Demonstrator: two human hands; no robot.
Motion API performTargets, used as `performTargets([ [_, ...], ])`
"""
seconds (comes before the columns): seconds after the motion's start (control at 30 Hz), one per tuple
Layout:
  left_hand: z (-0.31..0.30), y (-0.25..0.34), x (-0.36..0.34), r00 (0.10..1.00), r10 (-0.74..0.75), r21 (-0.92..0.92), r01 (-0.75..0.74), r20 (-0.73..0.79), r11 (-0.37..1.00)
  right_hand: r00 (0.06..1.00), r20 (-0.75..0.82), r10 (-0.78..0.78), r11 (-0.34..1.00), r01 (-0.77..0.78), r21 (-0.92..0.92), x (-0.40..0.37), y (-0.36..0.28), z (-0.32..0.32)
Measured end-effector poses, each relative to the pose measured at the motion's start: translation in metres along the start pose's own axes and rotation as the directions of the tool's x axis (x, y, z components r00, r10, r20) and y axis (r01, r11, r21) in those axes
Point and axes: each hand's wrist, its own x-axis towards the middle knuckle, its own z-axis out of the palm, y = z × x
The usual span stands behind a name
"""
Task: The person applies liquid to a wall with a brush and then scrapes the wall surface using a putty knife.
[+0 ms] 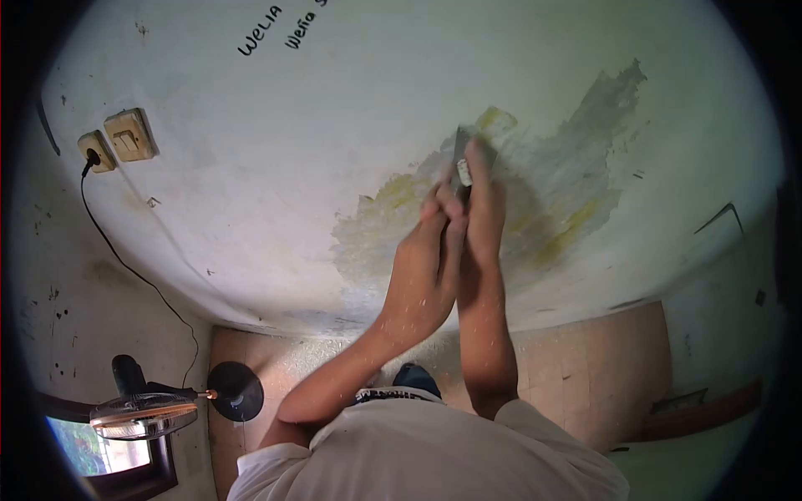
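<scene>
Against the wall (334, 117), my right hand (484, 196) is wrapped round a flat scraper (461, 142), its index finger stretched along the tool. A small white lump lies on the scraper near that finger. My left hand (430, 250) is just to the left, its fingertips closed at the lower part of the scraper. Around both hands spreads a rough grey patch (585, 125) with yellowish areas where the paint is gone. Pale specks dot both forearms.
A switch (129, 135) and a socket (96, 152) with a plugged-in black cord are on the left wall. Below stands a fan (142, 413) on a round base, near a window. White debris lies on the tiled floor (585, 359).
</scene>
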Motion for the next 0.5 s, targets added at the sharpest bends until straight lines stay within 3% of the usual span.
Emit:
performTargets([
  [0.07,-0.003,0.024,0.014,0.999,-0.018,-0.006,0.018,0.04,1.0,0.998,0.006,-0.06,0.998,0.06,0.016,0.003,-0.022,0.011],
  [0.17,0.002,0.018,0.013,0.998,-0.04,-0.099,0.044,0.043,0.994,0.998,-0.025,-0.064,0.998,0.063,-0.025,0.001,-0.021,0.008],
  [0.23,0.004,0.0,0.004,1.0,0.005,-0.057,-0.003,0.024,0.998,0.999,-0.021,-0.047,0.999,0.046,-0.005,-0.001,-0.005,-0.001],
  [0.3,0.012,-0.016,0.003,0.961,0.252,0.024,-0.251,-0.114,0.968,0.998,-0.061,-0.032,0.998,0.029,-0.048,-0.001,0.003,-0.005],
  [0.33,0.013,-0.014,0.012,0.957,0.267,0.019,-0.266,-0.116,0.964,0.995,-0.072,-0.065,0.995,0.059,-0.081,0.004,-0.004,-0.003],
  [0.5,0.012,0.046,0.049,0.989,0.134,-0.049,-0.132,0.056,0.99,0.98,-0.039,-0.193,0.98,0.194,0.037,0.019,-0.058,0.01],
])
